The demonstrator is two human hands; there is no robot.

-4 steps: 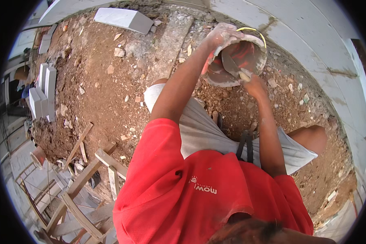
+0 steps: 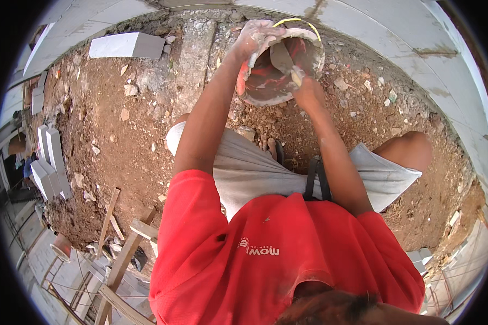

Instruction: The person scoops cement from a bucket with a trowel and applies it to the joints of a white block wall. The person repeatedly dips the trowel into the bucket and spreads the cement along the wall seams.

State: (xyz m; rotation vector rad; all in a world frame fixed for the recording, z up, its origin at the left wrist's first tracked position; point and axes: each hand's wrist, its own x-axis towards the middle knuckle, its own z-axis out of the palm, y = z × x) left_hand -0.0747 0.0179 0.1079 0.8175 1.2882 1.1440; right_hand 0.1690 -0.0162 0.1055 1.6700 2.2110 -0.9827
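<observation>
A mortar-smeared red bucket [image 2: 270,101] is tilted over the dirt in front of me, its mouth facing me. Its yellow handle [image 2: 297,20] arcs past the far side of the rim. My left hand [image 2: 257,36], coated in pale grey, is closed on the bucket's upper left rim. In my right hand [image 2: 310,93] is a trowel [image 2: 281,57], gripped by its light-coloured handle. The trowel's blade lies inside the bucket, near the inner wall, where wet grey mortar streaks show. How much mortar lies deeper inside cannot be made out.
A pale block wall [image 2: 385,46] curves behind and right of the bucket. One white block [image 2: 126,45] lies at the far left; several more blocks [image 2: 53,157] stand farther left. Wooden planks [image 2: 126,252] cross at lower left. Stones dot the dirt ground [image 2: 146,119].
The view has shifted, so the bucket and both hands appear farther left and higher. The trowel's blade now points more upward inside the bucket. Both grips are unchanged.
</observation>
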